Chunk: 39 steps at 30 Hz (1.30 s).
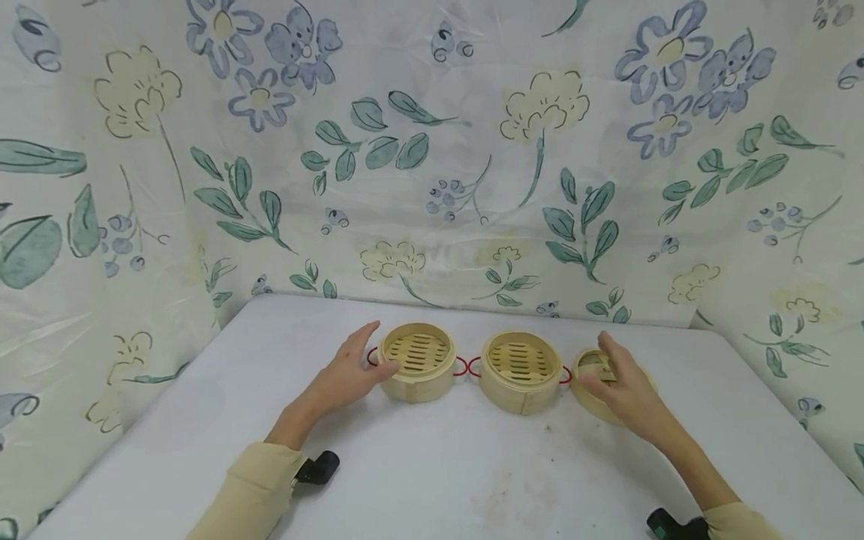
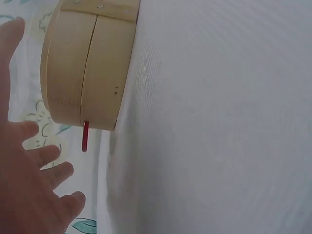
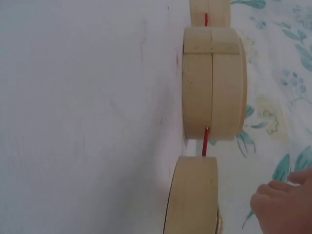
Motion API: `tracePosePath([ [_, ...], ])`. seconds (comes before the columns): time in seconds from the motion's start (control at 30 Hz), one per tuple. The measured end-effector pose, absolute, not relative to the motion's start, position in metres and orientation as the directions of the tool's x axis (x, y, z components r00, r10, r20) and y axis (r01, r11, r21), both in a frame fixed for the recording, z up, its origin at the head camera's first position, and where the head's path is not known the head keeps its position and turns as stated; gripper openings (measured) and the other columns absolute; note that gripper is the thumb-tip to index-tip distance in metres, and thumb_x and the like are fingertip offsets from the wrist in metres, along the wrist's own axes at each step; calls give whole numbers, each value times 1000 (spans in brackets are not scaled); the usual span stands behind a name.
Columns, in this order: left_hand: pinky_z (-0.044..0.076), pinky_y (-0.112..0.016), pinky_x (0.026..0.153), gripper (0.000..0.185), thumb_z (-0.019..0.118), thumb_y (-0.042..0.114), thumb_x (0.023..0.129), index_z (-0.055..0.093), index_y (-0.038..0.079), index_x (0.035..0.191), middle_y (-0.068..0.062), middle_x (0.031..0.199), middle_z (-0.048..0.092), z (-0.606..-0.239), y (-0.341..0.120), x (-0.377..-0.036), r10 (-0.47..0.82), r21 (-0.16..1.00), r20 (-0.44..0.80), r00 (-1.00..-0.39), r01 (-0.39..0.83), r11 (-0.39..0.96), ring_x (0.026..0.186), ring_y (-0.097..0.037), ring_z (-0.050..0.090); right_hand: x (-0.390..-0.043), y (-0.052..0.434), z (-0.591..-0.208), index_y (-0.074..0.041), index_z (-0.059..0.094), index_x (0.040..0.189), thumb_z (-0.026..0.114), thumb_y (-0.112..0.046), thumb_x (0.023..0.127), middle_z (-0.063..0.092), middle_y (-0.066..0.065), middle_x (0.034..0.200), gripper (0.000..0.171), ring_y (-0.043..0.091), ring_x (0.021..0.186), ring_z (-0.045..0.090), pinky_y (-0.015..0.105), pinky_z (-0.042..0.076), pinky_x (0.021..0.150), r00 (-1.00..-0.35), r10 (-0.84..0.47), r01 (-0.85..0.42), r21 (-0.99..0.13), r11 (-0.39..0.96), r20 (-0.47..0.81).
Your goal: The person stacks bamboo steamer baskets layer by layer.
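On the table (image 1: pixel 432 465) stand two steamers and a lid. The left hand (image 1: pixel 351 371), fingers spread, touches the left steamer (image 1: pixel 416 361); the right hand (image 1: pixel 624 386) grips the lid (image 1: pixel 589 390) beside the middle steamer (image 1: pixel 520 371).

Three bamboo steamer pieces sit in a row: two baskets (image 1: pixel 416 361) (image 1: pixel 520 371) and one lid (image 1: pixel 597 386).

Left bamboo steamer basket (image 1: pixel 416 361): round, pale wood, slatted floor showing, red wire handles at both sides; sitting upright and open on the tabletop, left end of the row. Middle bamboo steamer basket (image 1: pixel 520 372): same make, sitting upright and open just right of it, the facing handles nearly meeting. Woven bamboo lid (image 1: pixel 594 382): round, lying tilted at the row's right end, just beside the middle basket.
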<state>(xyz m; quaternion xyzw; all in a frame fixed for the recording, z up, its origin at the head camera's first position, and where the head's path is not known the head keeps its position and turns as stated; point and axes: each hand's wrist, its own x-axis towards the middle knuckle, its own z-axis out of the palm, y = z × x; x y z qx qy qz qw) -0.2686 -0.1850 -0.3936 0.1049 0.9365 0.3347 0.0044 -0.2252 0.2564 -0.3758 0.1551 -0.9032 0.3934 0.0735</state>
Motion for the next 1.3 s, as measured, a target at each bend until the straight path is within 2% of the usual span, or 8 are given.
tracePosePath([
  [0.2,27,-69,109,112,70,66,79,9,17,159,-18,162,15,-397,-179,-272,224,654,30,-974,188,732,147,-42,21,-232,240,-387,3,9,156,68,-36,92,13,29,160,96,52,144,16,71,23,109,-947,-242,-321,-686,653,212],
  [0.4,22,-63,115,117,75,60,78,8,7,158,-21,161,16,-400,-175,-274,260,669,24,-965,209,714,148,-41,18,-239,233,-396,3,10,156,72,-38,89,14,29,160,100,51,144,20,66,26,111,-945,-245,-325,-696,641,216],
  [0.53,20,-61,116,118,77,57,77,9,3,157,-23,161,17,-401,-172,-277,275,675,41,-961,229,701,148,-41,17,-246,230,-398,2,9,156,73,-39,88,15,28,160,102,49,145,18,67,22,113,-948,-246,-313,-713,628,200],
  [0.67,20,-63,116,120,79,54,75,8,3,157,-23,161,18,-403,-171,-278,275,683,37,-961,225,695,148,-42,18,-253,227,-402,3,6,156,75,-37,87,12,28,161,106,46,147,13,64,17,115,-950,-265,-294,-756,584,164],
  [0.8,21,-65,114,122,81,53,74,8,3,157,-22,161,20,-404,-170,-279,277,687,37,-960,226,691,147,-43,18,-257,224,-404,1,3,157,76,-38,85,10,27,161,110,46,148,13,61,20,116,-951,-276,-279,-777,564,142],
  [1.03,21,-63,115,120,81,53,74,10,3,157,-22,160,21,-405,-171,-276,272,696,44,-961,225,682,147,-42,19,-261,216,-404,2,4,157,78,-40,84,13,27,161,112,46,147,12,64,16,115,-944,-299,-299,-741,601,139],
  [1.3,23,-61,115,120,80,56,73,11,6,157,-19,161,22,-404,-171,-275,262,683,38,-964,217,698,148,-39,21,-264,208,-405,5,3,156,77,-43,83,11,29,160,114,47,147,14,62,16,116,-934,-327,-329,-706,627,144],
])
